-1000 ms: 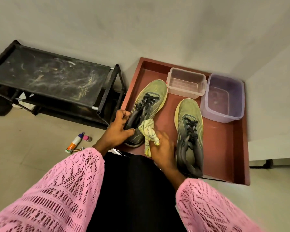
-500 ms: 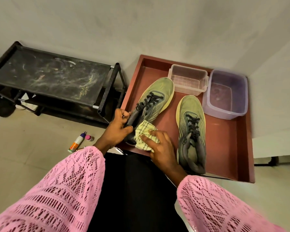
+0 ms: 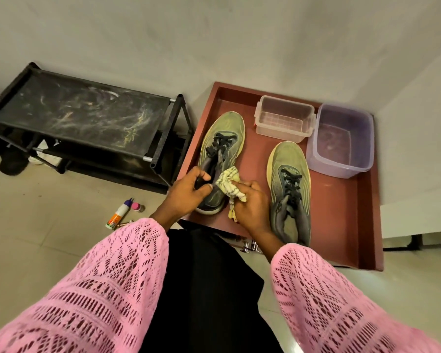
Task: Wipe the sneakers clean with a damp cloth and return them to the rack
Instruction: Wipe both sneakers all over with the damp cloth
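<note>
Two pink openwork sleeves (image 3: 99, 289) reach forward over a black garment toward a red-brown tray (image 3: 341, 212) that lies on the floor. The right hand (image 3: 250, 207) grips a bunched cloth (image 3: 229, 183), pale yellow with thin dark stripes, its fingers curled around the fabric; the cloth touches the inner side of the left sneaker (image 3: 220, 149) near the collar. The left hand (image 3: 186, 192) holds this sneaker at the heel opening, with the thumb at the collar and the fingers curled over its outer side. The sneaker stands near the left edge of the tray, its toe pointing to the far edge. It has an olive-green mesh upper, a dark grey collar, black laces and a pale sole rim. The right sneaker (image 3: 289, 189), of the same look, lies in the middle of the tray, apart from both hands. At the far edge a clear plastic box (image 3: 284, 118) stands, and a larger lilac tub (image 3: 340, 140) is in the far right corner. Left of the tray stands a black shoe rack (image 3: 82, 118) with a scuffed top shelf.
</note>
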